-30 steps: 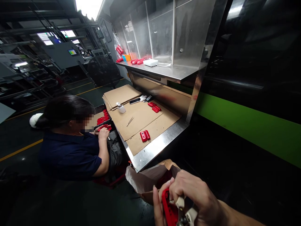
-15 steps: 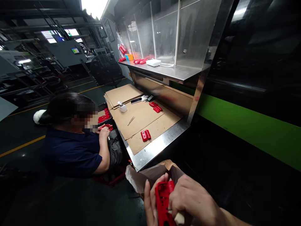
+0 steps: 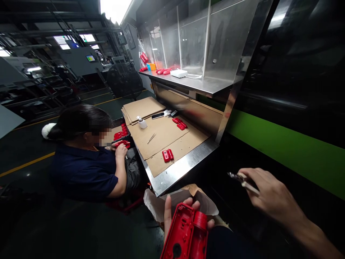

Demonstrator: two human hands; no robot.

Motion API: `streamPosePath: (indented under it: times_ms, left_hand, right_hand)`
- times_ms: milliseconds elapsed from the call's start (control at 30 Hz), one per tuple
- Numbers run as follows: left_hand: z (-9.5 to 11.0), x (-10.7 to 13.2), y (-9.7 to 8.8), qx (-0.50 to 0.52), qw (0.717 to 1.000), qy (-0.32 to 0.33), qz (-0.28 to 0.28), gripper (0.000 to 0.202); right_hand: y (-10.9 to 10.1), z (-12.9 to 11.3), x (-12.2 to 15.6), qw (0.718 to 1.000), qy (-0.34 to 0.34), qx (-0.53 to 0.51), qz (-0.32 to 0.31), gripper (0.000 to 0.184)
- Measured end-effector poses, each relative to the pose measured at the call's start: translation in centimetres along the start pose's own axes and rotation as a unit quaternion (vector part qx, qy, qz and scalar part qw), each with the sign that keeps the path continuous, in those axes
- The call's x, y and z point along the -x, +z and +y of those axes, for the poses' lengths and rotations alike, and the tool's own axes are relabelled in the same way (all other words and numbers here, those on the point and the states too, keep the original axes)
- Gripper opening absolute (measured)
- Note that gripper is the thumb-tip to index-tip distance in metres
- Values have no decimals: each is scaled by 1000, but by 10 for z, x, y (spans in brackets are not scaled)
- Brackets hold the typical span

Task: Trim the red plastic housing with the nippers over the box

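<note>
Your left hand [image 3: 172, 219] gripped a red plastic housing [image 3: 187, 233] at the bottom edge of view, open side up, fingers curled behind it and over its top end. Your right hand [image 3: 269, 196] was raised to the right, well apart from the housing, pinching a small cutting tool [image 3: 239, 178] — its tip pointed left. Just beyond the housing lay an opened brown paper bag [image 3: 172, 201]. Farther on, the surface [image 3: 175, 172] carried cardboard sheets [image 3: 161, 135], a pair of red parts [image 3: 167, 155], tweezers [image 3: 151, 137] and a white bottle [image 3: 142, 123]. A seated co-worker [image 3: 86, 169] held another red part [image 3: 122, 144] — at the surface's left edge.
</note>
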State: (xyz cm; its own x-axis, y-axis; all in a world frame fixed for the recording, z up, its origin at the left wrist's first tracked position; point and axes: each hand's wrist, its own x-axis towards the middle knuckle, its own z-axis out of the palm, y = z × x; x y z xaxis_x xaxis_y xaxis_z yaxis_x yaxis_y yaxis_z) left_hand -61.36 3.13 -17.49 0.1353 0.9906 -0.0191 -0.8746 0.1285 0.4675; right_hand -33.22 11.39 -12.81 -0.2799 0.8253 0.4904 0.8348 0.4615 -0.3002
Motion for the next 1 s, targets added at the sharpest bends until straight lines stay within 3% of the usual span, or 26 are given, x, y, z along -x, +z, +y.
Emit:
streamPosePath:
  times_ms: [100, 233, 400, 533, 667, 833, 1000]
  left_hand:
    - [8, -5, 18, -2, 1000, -14, 27, 36]
    - [9, -13, 36, -37, 993, -89, 70, 57]
    - [0, -4, 54, -39, 991, -47, 119, 64]
    - [0, 14, 71, -28, 991, -8, 132, 95]
    - [1, 15, 78, -39, 988, 4, 151, 108]
    - [-4, 5, 70, -62, 987, -1, 148, 102]
    - [-4, 7, 72, -16, 994, -6, 105, 73]
  right_hand:
    - [2, 31, 10, 991, 108, 65, -55, 29]
    - [-7, 24, 8, 981, 175, -12, -85, 35]
    - [-14, -5, -4, 981, 153, -72, -94, 40]
    - [-12, -8, -6, 983, 112, -100, -105, 36]
    - [-9, -5, -6, 987, 80, -97, -101, 34]
    - [-5, -4, -6, 990, 46, -93, -100, 33]
    - [-4, -6, -6, 992, 14, -86, -94, 35]
